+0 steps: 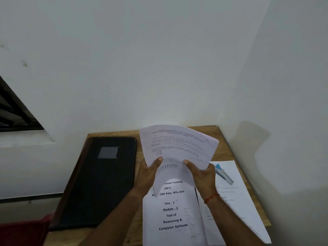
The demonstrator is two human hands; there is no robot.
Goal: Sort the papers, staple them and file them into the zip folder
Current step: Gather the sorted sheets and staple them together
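At 6 o'clock, closest in, the stack [174,215] with the Module 2 cover lies flat on the table [227,153]. Just past it, the left hand [148,176] and right hand [202,176] each pinch the bottom edge of some curling sheets [177,146], thumbs on top. Looks like the sorting step to me. The stapler [224,174] sits untouched at 3 o'clock on another pile [236,197]. The folder [101,178] lies at 9 o'clock and looks closed. Next up is probably squaring those sheets, then reaching right for the stapler.
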